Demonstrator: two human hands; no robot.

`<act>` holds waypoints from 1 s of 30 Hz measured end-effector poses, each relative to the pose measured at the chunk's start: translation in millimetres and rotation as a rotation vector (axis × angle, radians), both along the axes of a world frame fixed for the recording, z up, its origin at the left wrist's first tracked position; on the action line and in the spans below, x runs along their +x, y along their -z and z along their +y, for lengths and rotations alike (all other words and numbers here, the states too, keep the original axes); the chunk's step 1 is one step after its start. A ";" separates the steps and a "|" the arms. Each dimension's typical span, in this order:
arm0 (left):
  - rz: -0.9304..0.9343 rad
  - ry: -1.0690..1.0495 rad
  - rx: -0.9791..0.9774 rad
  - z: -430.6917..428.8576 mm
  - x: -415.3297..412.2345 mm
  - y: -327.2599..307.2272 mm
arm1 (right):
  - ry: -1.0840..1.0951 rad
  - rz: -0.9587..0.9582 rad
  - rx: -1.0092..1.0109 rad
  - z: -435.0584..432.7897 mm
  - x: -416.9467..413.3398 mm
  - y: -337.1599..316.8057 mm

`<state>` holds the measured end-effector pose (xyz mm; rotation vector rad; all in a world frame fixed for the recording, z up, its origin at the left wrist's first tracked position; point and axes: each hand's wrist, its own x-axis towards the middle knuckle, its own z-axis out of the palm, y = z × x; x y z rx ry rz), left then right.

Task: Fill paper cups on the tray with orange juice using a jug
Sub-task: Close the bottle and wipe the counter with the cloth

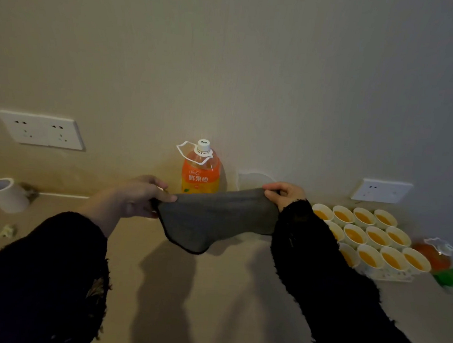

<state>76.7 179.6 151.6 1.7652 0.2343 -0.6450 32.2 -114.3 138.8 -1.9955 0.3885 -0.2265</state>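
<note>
One beige wall [254, 66], possibly cardboard tabletop [211, 291]

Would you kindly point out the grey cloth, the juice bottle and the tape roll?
grey cloth [216, 219], head view, middle of the fabric.
juice bottle [200, 180], head view, orange label.
tape roll [11, 199], head view, outer side wall.

At twelve o'clock we've got a dark grey cloth [216, 219], darker along its hem, and a bottle [200, 177]: orange label, white cap. Two o'clock, white paper cups [371, 266], orange juice [390, 259] inside. Our sleeves [38, 278], fuzzy black. Ten o'clock, white tape roll [5, 196], tan surface [210, 304].
</note>
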 end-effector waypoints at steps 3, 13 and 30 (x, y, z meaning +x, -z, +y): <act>-0.027 -0.123 -0.090 -4.2 1.4 4.8 | 0.052 0.051 -0.019 -0.7 1.4 0.9; -0.193 0.052 -0.008 -9.6 1.9 1.7 | 0.095 0.072 0.083 -5.0 6.1 -0.7; -0.506 0.607 0.697 -19.4 8.1 -3.9 | -0.292 0.150 -0.400 -0.7 3.9 -18.5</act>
